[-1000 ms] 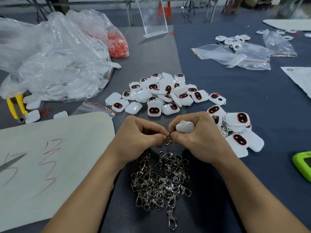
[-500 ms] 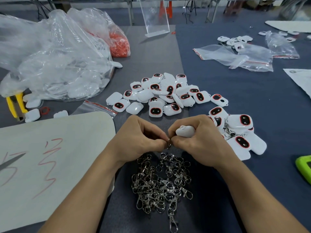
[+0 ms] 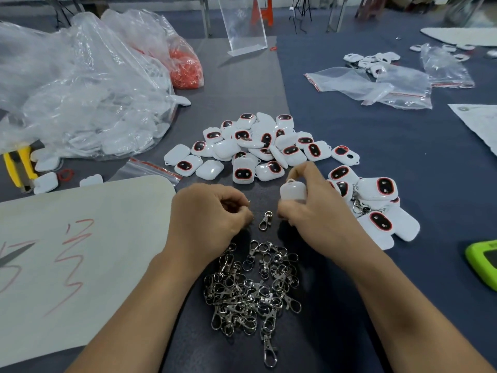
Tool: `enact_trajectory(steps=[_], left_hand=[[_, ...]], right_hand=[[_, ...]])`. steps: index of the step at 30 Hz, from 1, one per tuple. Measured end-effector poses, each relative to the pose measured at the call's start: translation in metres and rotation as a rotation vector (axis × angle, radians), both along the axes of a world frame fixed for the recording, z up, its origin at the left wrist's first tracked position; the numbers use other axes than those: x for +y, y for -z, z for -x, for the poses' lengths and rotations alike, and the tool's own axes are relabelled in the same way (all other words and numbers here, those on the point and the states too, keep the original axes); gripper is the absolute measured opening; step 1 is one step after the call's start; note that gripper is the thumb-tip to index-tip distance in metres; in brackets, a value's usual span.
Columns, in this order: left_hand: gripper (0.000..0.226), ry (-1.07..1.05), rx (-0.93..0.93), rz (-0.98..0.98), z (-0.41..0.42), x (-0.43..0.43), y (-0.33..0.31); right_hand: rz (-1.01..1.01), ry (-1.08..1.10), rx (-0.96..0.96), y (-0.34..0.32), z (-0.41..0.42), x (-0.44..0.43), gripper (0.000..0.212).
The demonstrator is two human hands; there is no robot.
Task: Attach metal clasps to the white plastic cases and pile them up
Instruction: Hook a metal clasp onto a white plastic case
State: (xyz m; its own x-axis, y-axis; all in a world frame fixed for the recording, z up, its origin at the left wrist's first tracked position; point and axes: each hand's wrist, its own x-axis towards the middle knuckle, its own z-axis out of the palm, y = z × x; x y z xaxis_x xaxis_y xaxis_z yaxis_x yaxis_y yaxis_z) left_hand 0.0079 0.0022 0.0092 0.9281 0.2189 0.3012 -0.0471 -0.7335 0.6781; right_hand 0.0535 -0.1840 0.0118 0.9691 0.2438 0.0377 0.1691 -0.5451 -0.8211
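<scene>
My right hand (image 3: 320,219) grips a white plastic case (image 3: 293,190) with its small loop pointing up. My left hand (image 3: 212,219) is curled a little to the left, and a small metal piece (image 3: 249,201) glints at its fingertips. One loose metal clasp (image 3: 265,220) lies between the two hands, touched by neither. A heap of several metal clasps (image 3: 252,286) sits just in front of my wrists. Beyond the hands lies a spread of white cases (image 3: 258,146) with red-rimmed dark windows. A pile of cases with clasps (image 3: 376,200) is at the right.
A big clear bag of white parts (image 3: 80,98) and a bag of red rings (image 3: 185,68) fill the left. A white board with red marks (image 3: 67,251) lies near left. Yellow pliers (image 3: 18,165), empty zip bags (image 3: 376,84) and a green device (image 3: 484,262) sit around.
My hands, pinched together at the case's loop, have pulled apart. The clasp now lies loose between them, and my right hand has lifted the case slightly up and right.
</scene>
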Motion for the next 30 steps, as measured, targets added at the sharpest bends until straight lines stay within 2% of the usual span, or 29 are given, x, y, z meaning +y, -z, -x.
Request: enact_trajectory(steps=[3, 5, 14, 30], left_hand=[[0.016, -0.032, -0.055, -0.246, 0.0004, -0.0025, 0.0017], [0.018, -0.019, -0.052, -0.296, -0.0004, -0.0049, 0.0018], [0.012, 0.104, 0.062, -0.1, -0.0077, -0.0018, 0.0037], [0.017, 0.13, 0.056, -0.184, -0.0033, -0.0014, 0.0003]], right_hand=[[0.026, -0.023, 0.004, -0.0001, 0.0005, 0.0011, 0.02], [0.017, -0.053, -0.015, -0.0007, 0.0007, 0.0022, 0.014], [0.025, -0.092, -0.035, 0.0022, -0.0025, 0.002, 0.023], [0.023, -0.114, -0.112, -0.0027, 0.0035, 0.0023, 0.02]])
